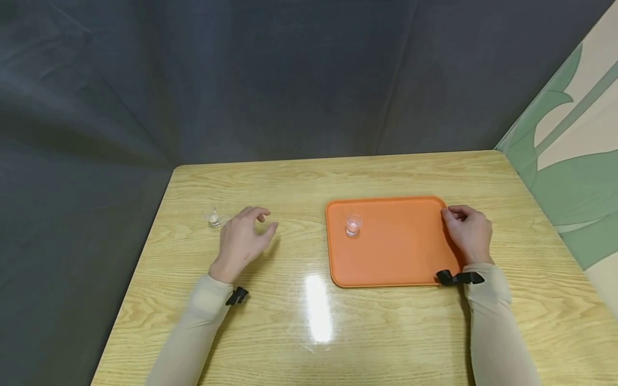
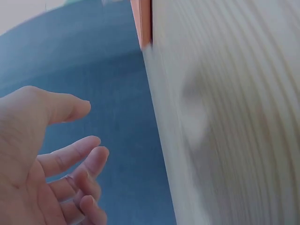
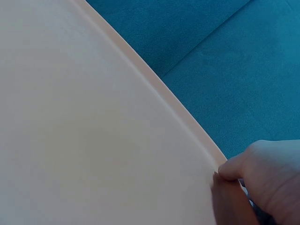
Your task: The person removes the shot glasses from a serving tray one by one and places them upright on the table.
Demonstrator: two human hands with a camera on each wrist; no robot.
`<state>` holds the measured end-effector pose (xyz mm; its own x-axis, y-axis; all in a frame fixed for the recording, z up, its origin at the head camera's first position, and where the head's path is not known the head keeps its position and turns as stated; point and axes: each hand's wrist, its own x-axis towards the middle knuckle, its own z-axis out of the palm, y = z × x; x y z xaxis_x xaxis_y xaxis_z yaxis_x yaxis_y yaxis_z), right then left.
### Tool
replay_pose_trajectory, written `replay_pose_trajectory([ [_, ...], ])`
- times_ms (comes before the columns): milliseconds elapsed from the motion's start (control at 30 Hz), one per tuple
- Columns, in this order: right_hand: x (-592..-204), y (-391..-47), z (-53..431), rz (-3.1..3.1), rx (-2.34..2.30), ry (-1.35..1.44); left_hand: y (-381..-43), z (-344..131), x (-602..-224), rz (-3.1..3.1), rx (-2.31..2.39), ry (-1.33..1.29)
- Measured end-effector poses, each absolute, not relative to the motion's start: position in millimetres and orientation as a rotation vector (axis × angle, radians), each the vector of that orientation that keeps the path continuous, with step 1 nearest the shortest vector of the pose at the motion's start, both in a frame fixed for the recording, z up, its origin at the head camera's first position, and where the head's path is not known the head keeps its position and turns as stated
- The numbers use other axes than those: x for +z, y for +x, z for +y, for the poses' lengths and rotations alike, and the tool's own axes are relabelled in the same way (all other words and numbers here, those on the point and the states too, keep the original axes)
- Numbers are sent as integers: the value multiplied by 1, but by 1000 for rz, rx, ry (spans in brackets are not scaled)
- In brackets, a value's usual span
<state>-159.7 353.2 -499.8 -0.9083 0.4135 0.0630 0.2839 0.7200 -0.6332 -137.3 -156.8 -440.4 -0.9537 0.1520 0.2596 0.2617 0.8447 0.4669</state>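
Observation:
An orange rectangular tray (image 1: 396,249) lies on the table, and a small clear glass (image 1: 353,225) stands near its left side. My right hand (image 1: 468,230) pinches the tray's rim near the far right corner. In the right wrist view, the thumb (image 3: 232,168) presses the inner side of that rim, and the other fingers are mostly hidden. To the left of the tray, my left hand (image 1: 241,241) hovers over the table with thumb and fingers apart, holding nothing. Just beyond that hand's left side is another small clear glass object (image 1: 214,219), whose outline is faint.
The wood-grain table (image 1: 270,332) carries a bright light reflection in front of the tray. Dark cloth (image 1: 299,80) hangs behind the table and along its left side. A green and cream patterned surface (image 1: 574,161) borders the right edge.

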Motion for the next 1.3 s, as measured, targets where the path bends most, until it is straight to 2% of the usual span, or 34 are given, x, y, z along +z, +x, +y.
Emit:
replay_pose_trajectory([
  [367,-501,-160,354,-2715,960,-554,-141,-77,-446,-2870,-802,-600],
  [667,-498,-159,352,-2724,968,-569,-145,-30,-448,-2893,-823,-707],
  [1300,-498,-160,352,-2728,962,-582,-159,4,-458,-2861,-776,-695],
])
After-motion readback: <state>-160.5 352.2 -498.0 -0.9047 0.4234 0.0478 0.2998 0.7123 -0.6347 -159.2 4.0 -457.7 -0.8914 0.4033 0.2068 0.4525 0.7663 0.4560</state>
